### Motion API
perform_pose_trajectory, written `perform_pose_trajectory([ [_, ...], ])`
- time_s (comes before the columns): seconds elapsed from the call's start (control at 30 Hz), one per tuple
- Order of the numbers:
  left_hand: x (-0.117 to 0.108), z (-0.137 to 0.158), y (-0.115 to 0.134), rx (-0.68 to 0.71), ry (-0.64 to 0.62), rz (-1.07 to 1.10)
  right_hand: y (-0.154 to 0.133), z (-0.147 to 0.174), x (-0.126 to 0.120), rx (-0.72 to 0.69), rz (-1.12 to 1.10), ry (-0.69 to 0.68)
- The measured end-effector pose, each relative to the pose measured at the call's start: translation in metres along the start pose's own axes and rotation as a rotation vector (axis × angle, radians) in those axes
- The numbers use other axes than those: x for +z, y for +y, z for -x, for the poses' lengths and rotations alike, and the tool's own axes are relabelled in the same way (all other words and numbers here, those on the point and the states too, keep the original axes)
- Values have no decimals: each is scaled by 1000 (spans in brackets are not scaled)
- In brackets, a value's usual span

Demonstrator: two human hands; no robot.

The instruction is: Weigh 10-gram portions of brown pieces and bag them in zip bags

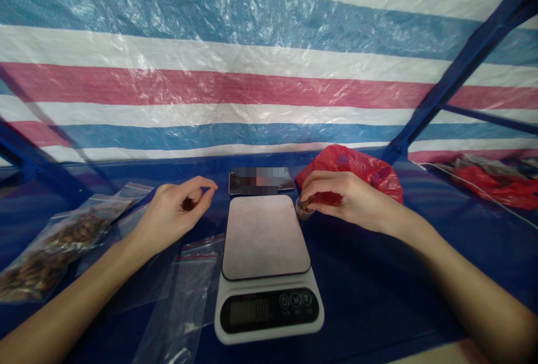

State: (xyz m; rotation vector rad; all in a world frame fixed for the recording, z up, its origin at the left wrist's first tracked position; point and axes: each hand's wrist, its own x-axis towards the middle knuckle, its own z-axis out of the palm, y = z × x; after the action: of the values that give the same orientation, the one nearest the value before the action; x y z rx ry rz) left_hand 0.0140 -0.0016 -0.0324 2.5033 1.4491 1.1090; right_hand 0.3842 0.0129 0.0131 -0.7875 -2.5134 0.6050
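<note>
A white kitchen scale (267,241) stands between my hands, its pale plate bare and its display showing what looks like 0.0. To its left, my left hand (180,207) hovers with thumb and forefinger pinched together; a dark brown bit shows inside the curled fingers, too hidden to name. My right hand (336,193), beside the plate's far right corner, has its fingertips at the mouth of a small clear cup (305,213). Brown nuts (309,203) show between the right thumb and fingers, partly covered by them.
A phone (260,181) lies behind the scale. A red plastic bag (361,168) sits behind my right hand. Zip bags of brown nuts (75,232) lie at left, with flat clear zip bags (185,291) nearer the scale. Blue frame bars (458,67) and a striped sheet (252,84) bound the back.
</note>
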Motion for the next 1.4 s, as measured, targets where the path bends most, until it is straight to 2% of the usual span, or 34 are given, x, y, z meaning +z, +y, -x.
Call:
perform_pose_trajectory([
  [0.97, 0, 0, 0, 18, 11, -7, 3, 2, -2, -37, 48, 22],
  [1.2, 0, 0, 1, 15, 24, -11, -6, 0, -3, -37, 50, 23],
  [1.27, -1, 0, 2, 20, 35, -10, -9, 3, -12, -22, 91, 125],
  [1.3, -1, -1, 2, 21, 41, -11, -9, 6, -19, 13, 123, 223],
  [1.4, -1, -2, 3, 22, 44, -12, 5, 20, -49, 249, 254, 624],
])
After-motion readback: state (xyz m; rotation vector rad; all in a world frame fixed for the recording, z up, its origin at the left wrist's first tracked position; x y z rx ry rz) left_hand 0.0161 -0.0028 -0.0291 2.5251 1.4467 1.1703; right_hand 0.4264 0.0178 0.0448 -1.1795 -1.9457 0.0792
